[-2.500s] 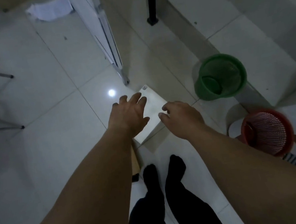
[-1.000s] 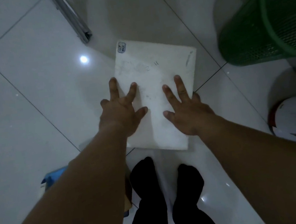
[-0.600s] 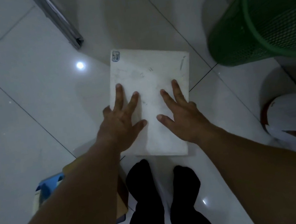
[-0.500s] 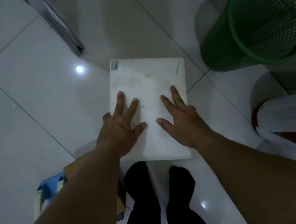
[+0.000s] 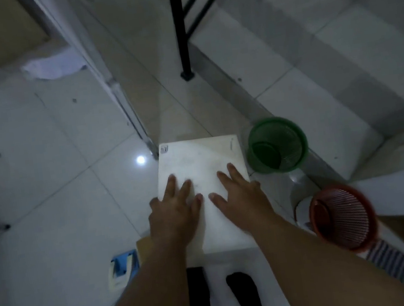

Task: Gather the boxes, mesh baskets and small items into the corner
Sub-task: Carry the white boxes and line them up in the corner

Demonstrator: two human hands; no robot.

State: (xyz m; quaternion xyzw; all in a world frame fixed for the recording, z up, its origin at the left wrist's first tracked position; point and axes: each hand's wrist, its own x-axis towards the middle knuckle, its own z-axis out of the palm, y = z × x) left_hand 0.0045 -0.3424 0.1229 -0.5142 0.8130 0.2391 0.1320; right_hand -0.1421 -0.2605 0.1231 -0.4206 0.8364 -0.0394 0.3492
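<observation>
A flat white box (image 5: 200, 158) lies on the tiled floor in front of my feet. My left hand (image 5: 175, 215) rests flat on its near left part with fingers spread. My right hand (image 5: 240, 199) lies flat on its near right part, fingers spread too. Neither hand grips an edge. A green mesh basket (image 5: 275, 144) stands upright just right of the box's far corner, almost touching it. A red mesh basket (image 5: 343, 219) stands nearer on the right. A blue and white small item (image 5: 122, 266) lies on the floor left of my left forearm.
A brown cardboard piece (image 5: 143, 245) shows beside my left wrist. A metal door rail (image 5: 122, 99) ends at the box's far left corner. A black table leg (image 5: 179, 27) stands farther ahead. A raised white tiled ledge (image 5: 317, 101) runs along the right. A striped item (image 5: 400, 265) lies at lower right.
Both hands came down flat on the white box and stayed there. The box turned square to me and sits closer to the green basket. My head rose, widening the view.
</observation>
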